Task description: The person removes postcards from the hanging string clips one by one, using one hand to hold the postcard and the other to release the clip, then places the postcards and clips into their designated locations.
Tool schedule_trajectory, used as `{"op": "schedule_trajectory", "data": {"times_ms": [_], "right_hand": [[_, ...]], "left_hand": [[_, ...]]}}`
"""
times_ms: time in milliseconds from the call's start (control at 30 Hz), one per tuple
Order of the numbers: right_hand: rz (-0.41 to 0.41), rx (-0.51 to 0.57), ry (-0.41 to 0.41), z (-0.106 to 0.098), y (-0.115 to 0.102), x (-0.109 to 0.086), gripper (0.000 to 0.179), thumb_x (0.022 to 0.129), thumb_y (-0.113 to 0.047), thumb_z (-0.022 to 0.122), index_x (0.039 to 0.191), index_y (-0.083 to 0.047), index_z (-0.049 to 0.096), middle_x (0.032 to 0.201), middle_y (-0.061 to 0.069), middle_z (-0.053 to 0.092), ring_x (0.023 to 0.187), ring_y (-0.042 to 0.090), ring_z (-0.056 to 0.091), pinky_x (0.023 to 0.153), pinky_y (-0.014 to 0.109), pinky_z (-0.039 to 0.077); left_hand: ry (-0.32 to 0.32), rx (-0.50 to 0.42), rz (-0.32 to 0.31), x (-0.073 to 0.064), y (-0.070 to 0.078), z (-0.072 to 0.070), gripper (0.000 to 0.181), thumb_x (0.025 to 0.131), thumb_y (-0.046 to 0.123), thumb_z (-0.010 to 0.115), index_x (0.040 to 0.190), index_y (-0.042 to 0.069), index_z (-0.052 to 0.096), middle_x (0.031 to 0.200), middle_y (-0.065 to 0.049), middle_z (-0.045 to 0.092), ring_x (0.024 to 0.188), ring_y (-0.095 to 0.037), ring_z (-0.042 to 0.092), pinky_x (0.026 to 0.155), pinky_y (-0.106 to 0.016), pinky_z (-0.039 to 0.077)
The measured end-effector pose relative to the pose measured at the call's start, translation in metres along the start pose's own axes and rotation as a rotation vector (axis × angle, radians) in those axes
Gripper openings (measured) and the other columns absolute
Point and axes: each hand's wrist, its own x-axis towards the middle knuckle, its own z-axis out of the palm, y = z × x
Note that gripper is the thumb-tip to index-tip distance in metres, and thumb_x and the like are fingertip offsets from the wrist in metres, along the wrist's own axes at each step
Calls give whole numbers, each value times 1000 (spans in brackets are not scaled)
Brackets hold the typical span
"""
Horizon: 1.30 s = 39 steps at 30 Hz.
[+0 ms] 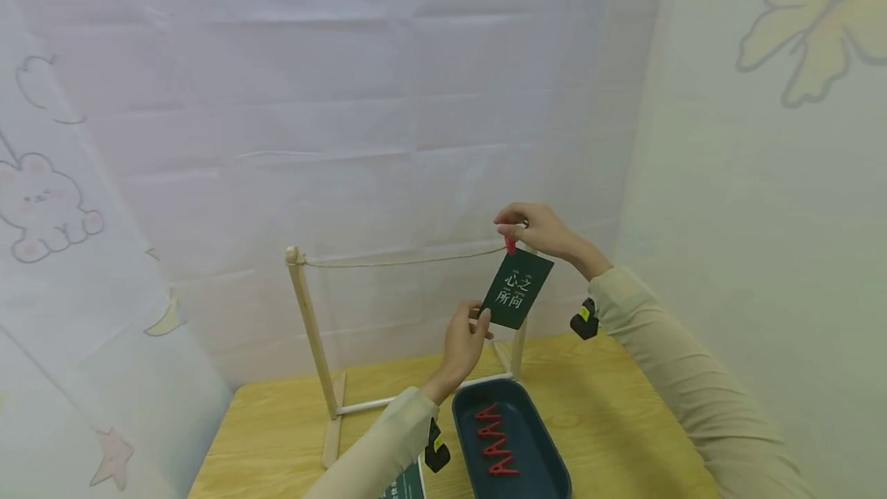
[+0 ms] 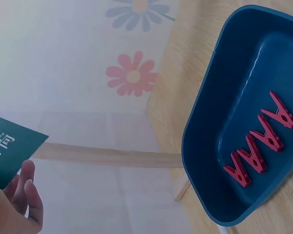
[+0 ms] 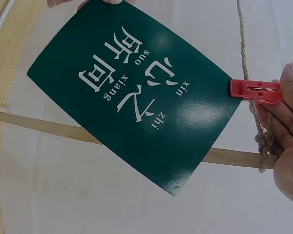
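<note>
A dark green card (image 1: 518, 295) with white Chinese characters hangs tilted near the right end of a thin string (image 1: 409, 262). My left hand (image 1: 463, 343) pinches its lower left corner between thumb and fingers. At the card's upper corner, my right hand (image 1: 547, 233) grips a red clothespin (image 3: 256, 91) by its handle end. In the right wrist view the clothespin's jaws lie over the card's corner and the string, close to the knot (image 3: 264, 141) on the wooden post (image 3: 234, 158).
The string belongs to a wooden frame (image 1: 312, 329) on the wood-grain table (image 1: 596, 406). A blue tray (image 2: 200, 112) with several red clothespins (image 2: 254, 153) stands in front. Another green card (image 1: 409, 483) lies left of the tray, partly under my left sleeve. Walls enclose the table.
</note>
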Motion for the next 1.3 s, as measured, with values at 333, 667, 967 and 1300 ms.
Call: {"op": "schedule_trajectory", "data": {"times_ms": [333, 667, 967, 1300], "right_hand": [[37, 25, 18, 0, -3, 0, 21, 100, -10, 59, 116, 2, 64, 103, 15, 67, 103, 31, 61, 95, 53, 45], [70, 72, 59, 8, -4, 3, 11, 97, -6, 61, 103, 2, 66, 80, 13, 68, 89, 28, 63, 90, 49, 46], [48, 64, 151, 11, -4, 1, 4, 93, 2, 63, 92, 3, 66, 79, 14, 67, 81, 30, 62, 80, 44, 48], [69, 99, 194, 12, -1, 4, 7, 93, -1, 66, 92, 6, 68, 79, 15, 68, 77, 30, 64, 78, 40, 49]], "left_hand": [[75, 63, 91, 4, 4, 0, 14, 100, 6, 58, 109, 0, 67, 82, -10, 66, 69, -20, 65, 61, -25, 51], [73, 26, 67, 2, 3, -3, 13, 99, 4, 58, 107, -1, 68, 86, -11, 68, 70, -21, 66, 61, -24, 51], [78, 28, 81, 2, 4, -1, 12, 100, 4, 58, 105, -2, 68, 86, -11, 68, 69, -25, 67, 60, -25, 51], [85, 39, 88, 0, 1, -4, 11, 99, 2, 59, 104, -1, 68, 85, -11, 68, 68, -22, 67, 61, -25, 51]]}}
